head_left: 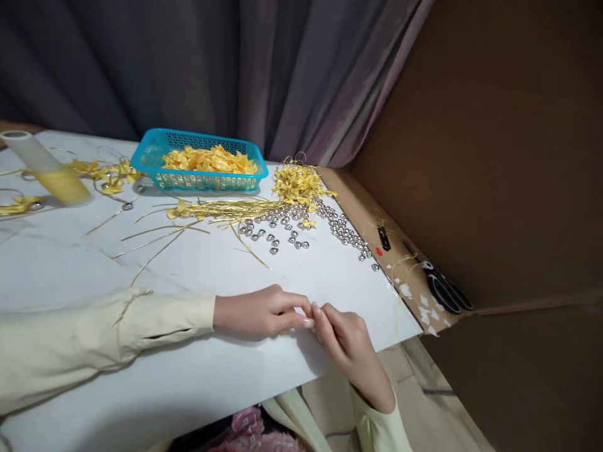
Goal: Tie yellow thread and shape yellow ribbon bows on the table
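My left hand (264,312) reaches in from the left over the white tabletop, thumb and fingers pinched. Against its fingertips press those of my right hand (343,333), also closed in a pinch. Whatever they hold between them is hidden or too small to make out. Beyond the hands lie scattered small silver bead-like pieces (346,233), a bundle of thin gold wires (240,209) and a pile of yellow ribbon-like flowers (296,185). Some loose gold wires (160,233) spread out to the left of the bundle.
A blue plastic basket (198,184) with yellow petal-like pieces stands at the back. A translucent tube (47,166) is at far left, near wired yellow flowers (113,182). On the brown board at right lie black-handled scissors (445,290), a small black object (384,238) and white scraps (426,312).
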Available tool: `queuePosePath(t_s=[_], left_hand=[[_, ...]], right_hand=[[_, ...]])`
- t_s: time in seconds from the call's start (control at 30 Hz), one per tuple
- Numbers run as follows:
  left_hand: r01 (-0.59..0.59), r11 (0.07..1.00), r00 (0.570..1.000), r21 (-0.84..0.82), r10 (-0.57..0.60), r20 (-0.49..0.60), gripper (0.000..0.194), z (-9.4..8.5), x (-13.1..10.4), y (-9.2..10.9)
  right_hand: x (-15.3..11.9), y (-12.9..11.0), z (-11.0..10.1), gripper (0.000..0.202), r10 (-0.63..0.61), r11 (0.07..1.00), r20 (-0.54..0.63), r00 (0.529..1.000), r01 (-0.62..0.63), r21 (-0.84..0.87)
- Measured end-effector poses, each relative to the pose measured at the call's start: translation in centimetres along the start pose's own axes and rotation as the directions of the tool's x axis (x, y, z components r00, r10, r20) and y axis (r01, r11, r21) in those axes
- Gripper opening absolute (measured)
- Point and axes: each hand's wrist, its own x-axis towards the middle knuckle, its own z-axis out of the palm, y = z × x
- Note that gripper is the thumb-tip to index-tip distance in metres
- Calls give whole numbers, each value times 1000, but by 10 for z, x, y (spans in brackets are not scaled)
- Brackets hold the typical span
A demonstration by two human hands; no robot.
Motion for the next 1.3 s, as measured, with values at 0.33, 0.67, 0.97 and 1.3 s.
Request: queuePosePath(t_s=[0.33, 0.67, 0.97, 1.3], left_hand=[[-55, 998, 998, 23, 56, -29, 22, 6, 0, -5], [-29, 930, 996, -367, 57, 64, 33, 7, 3, -8], [-90, 954, 981, -286, 135, 142, 53, 8, 5, -15], [-113, 953, 965, -280, 172, 196, 53, 6, 7, -17]], right_hand=[[8, -2, -4, 39, -22, 999, -18, 1000, 22, -23], [67, 5, -41, 30, -186, 917, 92, 978, 207, -341], [124, -4, 32, 50, -331, 581, 521, 786, 605, -544], [113, -1, 33, 48, -289, 558, 488, 824, 559, -614]])
